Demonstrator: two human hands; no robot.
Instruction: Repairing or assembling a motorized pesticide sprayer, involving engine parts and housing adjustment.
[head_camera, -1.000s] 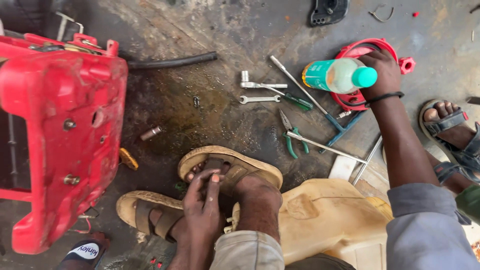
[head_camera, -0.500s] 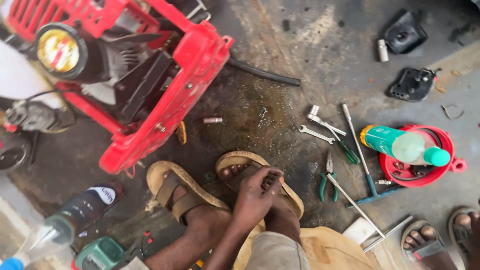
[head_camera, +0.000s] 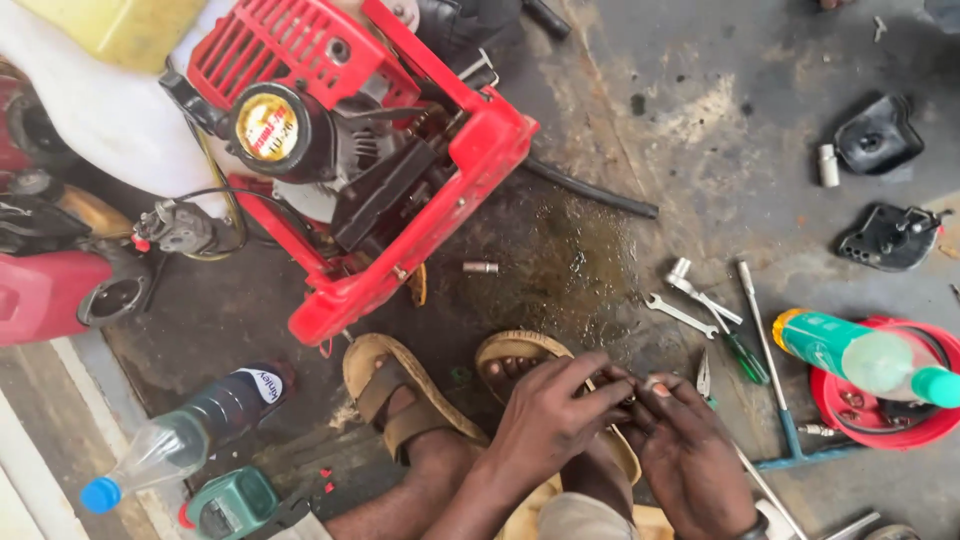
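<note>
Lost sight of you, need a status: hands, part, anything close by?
Left hand and right hand together over the sandalled foot, pinching a small part. Pliers beside them, red engine ahead.

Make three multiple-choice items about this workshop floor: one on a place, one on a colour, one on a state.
1. Where does the green-capped bottle lie?
A. Across the red bowl
B. Under the engine
C. Between the two sandals

2. What colour is the engine frame?
A. Blue
B. Red
C. Grey

3. How are the left hand and right hand placed?
A. Far apart
B. Fingertips together above the sandalled foot
C. Both gripping the screwdriver

Answers: 1 A, the bottle rests over the bowl's rim at the right. 2 B, the frame and cover are red. 3 B, the fingers meet on something too small to identify.
</note>
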